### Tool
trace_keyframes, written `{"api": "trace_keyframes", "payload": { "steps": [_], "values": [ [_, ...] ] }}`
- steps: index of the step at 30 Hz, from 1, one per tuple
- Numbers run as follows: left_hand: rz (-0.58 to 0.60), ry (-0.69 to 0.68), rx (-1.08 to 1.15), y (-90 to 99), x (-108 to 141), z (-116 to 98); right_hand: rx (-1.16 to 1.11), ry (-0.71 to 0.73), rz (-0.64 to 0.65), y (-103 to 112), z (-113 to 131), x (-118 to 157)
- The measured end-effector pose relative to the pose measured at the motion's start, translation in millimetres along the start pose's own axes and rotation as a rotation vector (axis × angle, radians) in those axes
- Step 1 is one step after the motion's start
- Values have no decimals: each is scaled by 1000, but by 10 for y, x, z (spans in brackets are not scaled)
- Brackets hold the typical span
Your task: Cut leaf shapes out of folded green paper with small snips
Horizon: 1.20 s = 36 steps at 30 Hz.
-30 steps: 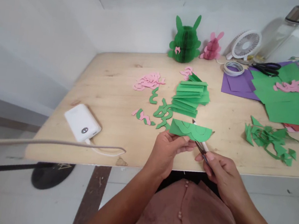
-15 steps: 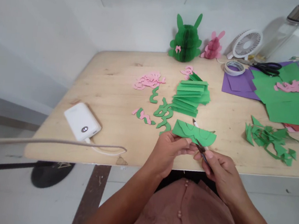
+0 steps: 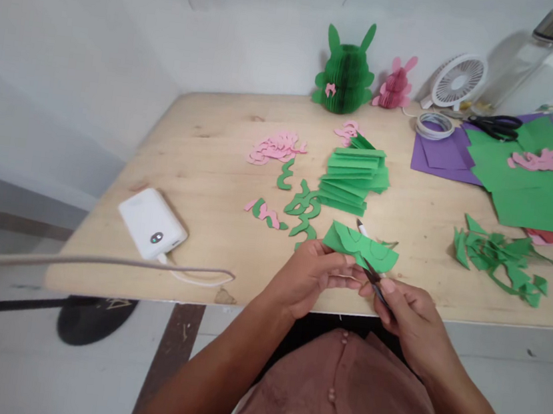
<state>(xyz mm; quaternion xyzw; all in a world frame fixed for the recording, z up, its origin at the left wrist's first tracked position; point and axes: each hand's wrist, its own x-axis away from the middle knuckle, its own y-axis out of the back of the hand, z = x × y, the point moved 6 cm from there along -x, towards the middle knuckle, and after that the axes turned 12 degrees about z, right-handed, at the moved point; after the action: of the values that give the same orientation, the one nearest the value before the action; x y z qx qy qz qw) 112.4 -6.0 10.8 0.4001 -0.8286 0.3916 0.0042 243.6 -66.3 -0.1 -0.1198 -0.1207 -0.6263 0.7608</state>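
Observation:
A folded green paper piece (image 3: 360, 245) with curved pencil lines is pinched at its lower left by my left hand (image 3: 316, 272). My right hand (image 3: 407, 310) grips small dark scissors (image 3: 376, 283), whose blades touch the paper's lower edge. Behind the paper a pen (image 3: 361, 227) lies partly hidden on the table. Wavy green cutouts (image 3: 303, 203) are scattered just beyond my left hand, and a stack of folded green strips (image 3: 351, 179) lies beyond the paper.
Green scraps (image 3: 502, 258) lie right of my hands, with green sheets (image 3: 533, 205) behind them. Pink cutouts (image 3: 276, 148) and a white power bank (image 3: 152, 224) with its cable are on the left. Paper rabbits, a fan (image 3: 458, 81), tape (image 3: 434, 126) and a bottle stand at the back.
The green paper has tilted slightly, its left end shifting right. The fingers of my left hand have moved a little around it; the scissors stay at its lower edge.

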Motion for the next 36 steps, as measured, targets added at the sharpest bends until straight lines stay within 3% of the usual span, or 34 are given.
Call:
{"api": "trace_keyframes", "payload": {
  "steps": [13,36],
  "values": [
    [-69,-82,-60,-19,24,-32,13,-7,-25,-10,-60,-7],
    [-152,-131,-39,-60,46,-16,112,57,-129,-6,50,11]
  ]
}}
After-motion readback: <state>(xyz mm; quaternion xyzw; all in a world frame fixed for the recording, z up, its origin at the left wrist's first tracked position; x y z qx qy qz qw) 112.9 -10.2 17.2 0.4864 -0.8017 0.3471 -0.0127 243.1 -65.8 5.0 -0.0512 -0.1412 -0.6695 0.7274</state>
